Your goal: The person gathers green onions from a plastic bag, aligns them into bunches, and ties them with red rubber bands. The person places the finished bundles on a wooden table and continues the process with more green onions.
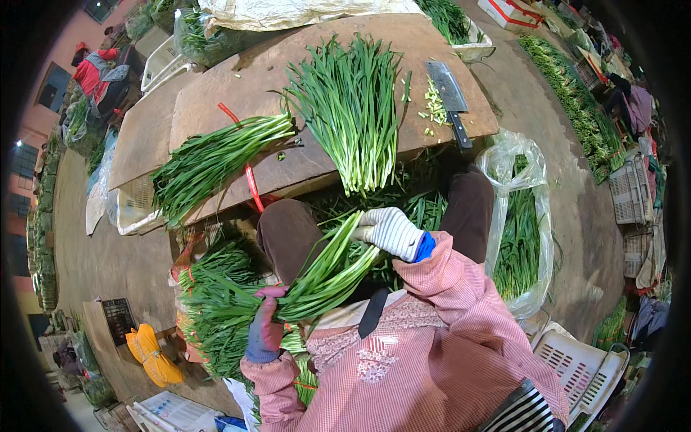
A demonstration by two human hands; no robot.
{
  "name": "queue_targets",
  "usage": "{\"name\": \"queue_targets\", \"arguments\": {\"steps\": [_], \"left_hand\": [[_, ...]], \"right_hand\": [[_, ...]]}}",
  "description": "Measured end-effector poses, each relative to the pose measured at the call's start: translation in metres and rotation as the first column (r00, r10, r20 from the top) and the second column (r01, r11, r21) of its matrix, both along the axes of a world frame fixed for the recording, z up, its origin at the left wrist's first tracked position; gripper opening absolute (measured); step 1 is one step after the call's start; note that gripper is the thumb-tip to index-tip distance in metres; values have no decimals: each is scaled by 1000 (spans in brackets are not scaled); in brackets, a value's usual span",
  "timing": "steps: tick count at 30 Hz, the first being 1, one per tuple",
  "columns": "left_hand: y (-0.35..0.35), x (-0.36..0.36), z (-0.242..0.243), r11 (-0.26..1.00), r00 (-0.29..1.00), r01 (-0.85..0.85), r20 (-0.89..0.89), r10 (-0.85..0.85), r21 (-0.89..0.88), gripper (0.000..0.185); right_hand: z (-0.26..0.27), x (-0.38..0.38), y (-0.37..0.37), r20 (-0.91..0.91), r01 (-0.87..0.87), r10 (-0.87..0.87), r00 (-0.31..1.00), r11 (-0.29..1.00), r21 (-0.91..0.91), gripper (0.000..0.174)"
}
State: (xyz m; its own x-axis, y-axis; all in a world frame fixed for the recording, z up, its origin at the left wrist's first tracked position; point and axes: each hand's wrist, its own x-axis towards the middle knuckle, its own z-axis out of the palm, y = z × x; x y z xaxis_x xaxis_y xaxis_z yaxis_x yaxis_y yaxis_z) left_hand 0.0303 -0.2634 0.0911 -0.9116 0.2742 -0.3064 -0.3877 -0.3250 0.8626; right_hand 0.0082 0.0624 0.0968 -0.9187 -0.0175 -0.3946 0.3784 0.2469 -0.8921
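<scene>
A bundle of green Chinese chives [329,270] lies slantwise over my lap. My left hand [267,318], in a pink and grey glove, grips its leafy part. Near the pale stem ends is my right hand [391,232], in a striped white glove, its fingers closed on some stalks. On the wooden board [259,70] ahead, a large spread of chives [351,108] points its stems towards me, and a smaller pile [221,156] lies to its left. A cleaver [448,92] with a black handle rests at the right among cut stem pieces [433,105].
Red-tied chive bundles [216,313] are stacked at my left. A clear plastic bag of chives [518,232] stands at my right, with a white plastic crate [577,367] behind it. A red tie [252,186] hangs at the board's edge. A person [100,75] sits at the far left.
</scene>
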Motion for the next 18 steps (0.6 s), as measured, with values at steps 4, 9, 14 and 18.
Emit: {"name": "queue_targets", "arguments": {"steps": [4,9,14,18], "left_hand": [[4,-7,-9,998,998,-69,-6,69,-12,18],[10,-10,-14,989,989,-100,117,87,112,18],[10,-10,-21,981,988,-120,118,103,151,18],[5,-14,-26,979,983,-175,82,167,106,17]], "right_hand": [[-6,12,8,156,97,-86,984,993,-63,21],[-4,20,23,108,97,-87,990,991,-91,23],[8,23,27,154,199,-178,972,970,-139,26],[9,34,58,9,363,-363,932,931,-41,30]]}}
